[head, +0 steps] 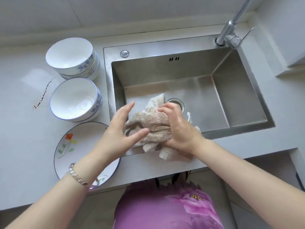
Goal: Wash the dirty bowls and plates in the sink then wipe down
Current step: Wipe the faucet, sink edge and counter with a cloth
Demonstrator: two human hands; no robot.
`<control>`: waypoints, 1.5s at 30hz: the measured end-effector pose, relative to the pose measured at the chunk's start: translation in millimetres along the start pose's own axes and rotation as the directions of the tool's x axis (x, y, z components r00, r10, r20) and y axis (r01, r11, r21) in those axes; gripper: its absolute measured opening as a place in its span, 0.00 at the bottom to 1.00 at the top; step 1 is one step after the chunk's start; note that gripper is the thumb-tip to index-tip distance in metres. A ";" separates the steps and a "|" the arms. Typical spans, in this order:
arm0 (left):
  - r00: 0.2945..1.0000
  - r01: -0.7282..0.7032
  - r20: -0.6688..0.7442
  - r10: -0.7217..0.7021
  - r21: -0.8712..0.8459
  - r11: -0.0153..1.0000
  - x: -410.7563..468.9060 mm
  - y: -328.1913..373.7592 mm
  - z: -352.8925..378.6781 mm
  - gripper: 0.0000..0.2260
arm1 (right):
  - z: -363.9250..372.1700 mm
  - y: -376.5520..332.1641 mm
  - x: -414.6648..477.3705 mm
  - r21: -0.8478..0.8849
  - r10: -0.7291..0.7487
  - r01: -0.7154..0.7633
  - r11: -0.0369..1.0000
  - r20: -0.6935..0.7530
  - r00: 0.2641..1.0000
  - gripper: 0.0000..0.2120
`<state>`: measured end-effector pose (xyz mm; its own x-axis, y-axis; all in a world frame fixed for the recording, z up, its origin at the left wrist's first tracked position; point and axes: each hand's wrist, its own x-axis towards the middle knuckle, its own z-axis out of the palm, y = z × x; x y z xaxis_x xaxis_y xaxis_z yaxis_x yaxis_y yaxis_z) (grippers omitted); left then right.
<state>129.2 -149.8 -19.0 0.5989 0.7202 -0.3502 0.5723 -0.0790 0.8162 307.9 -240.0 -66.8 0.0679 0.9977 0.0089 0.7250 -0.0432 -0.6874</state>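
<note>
One plate point(69, 156) part-hidden by left forearm point(89, 162) | right hand point(179, 129) seemingly grips cloth point(155, 120)

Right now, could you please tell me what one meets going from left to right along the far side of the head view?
far stack of bowls → round metal cap → overflow slots → faucet

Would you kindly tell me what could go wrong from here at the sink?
The plate lies near the counter's front edge under the left forearm; a sweep might knock it off. The stacked bowls stand close beside the sink; wiping there might topple them. The cloth, gripped by the right hand, drapes over the sink's front rim and may drip.
</note>
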 end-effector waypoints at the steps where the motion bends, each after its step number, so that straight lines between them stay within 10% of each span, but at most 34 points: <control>1: 0.997 0.033 0.075 -0.027 -0.085 0.996 5.6 12.5 4.6 0.38 | -12.7 -4.5 -6.2 -0.016 -0.035 0.035 0.999 -0.025 0.999 0.42; 6: 0.960 -0.018 0.276 0.046 -0.102 0.995 19.6 64.1 47.1 0.21 | -62.0 -10.2 -39.9 -0.046 -0.101 0.095 0.994 -0.145 0.984 0.37; 10: 0.962 -0.005 0.260 0.083 -0.287 0.958 17.0 80.9 71.4 0.14 | -85.4 9.9 -84.4 0.108 0.362 -0.356 0.928 -0.042 0.931 0.55; 13: 0.973 -0.027 0.212 0.090 -0.283 0.959 16.6 88.9 81.6 0.14 | -95.6 26.2 -109.5 0.255 0.542 -0.520 0.815 -0.021 0.840 0.47; 18: 0.993 0.117 0.035 -0.111 -0.293 0.949 23.8 96.9 106.7 0.16 | -85.9 15.6 -115.4 0.466 0.551 -0.407 0.786 -0.229 0.802 0.38; 21: 0.948 0.314 0.238 -0.212 -0.581 0.751 24.3 110.4 114.5 0.08 | -68.2 6.1 -102.1 0.489 0.448 -0.349 0.800 -0.098 0.889 0.54; 24: 0.862 0.444 0.489 -0.131 -0.605 0.662 20.8 112.3 106.9 0.15 | -74.0 12.5 -98.6 0.670 0.554 -0.273 0.691 -0.247 0.795 0.45; 30: 0.969 0.181 0.175 -0.175 -0.016 0.983 13.0 65.3 70.2 0.10 | -100.8 47.3 -133.3 -0.107 0.256 -0.347 0.932 -0.483 0.837 0.31; 34: 0.989 0.146 -0.087 -0.121 0.385 0.912 -10.0 0.3 41.1 0.15 | -46.7 90.5 -148.2 -0.350 0.456 -0.425 0.835 0.007 0.890 0.42; 41: 0.952 0.257 -0.269 -0.146 0.441 0.860 -48.6 -72.7 5.0 0.19 | 60.9 31.9 -100.5 -0.494 0.247 -0.145 0.857 0.148 0.958 0.32; 45: 0.902 0.356 -0.387 -0.194 0.407 0.841 -56.2 -89.6 -14.8 0.19 | 111.5 -14.6 -54.4 -0.509 0.160 -0.038 0.860 0.198 0.967 0.44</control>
<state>36.0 -173.0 -65.6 0.2121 0.9311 -0.2968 0.9224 -0.0904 0.3755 217.1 -287.7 -138.2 0.0460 0.9684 -0.2450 0.9698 -0.1020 -0.2213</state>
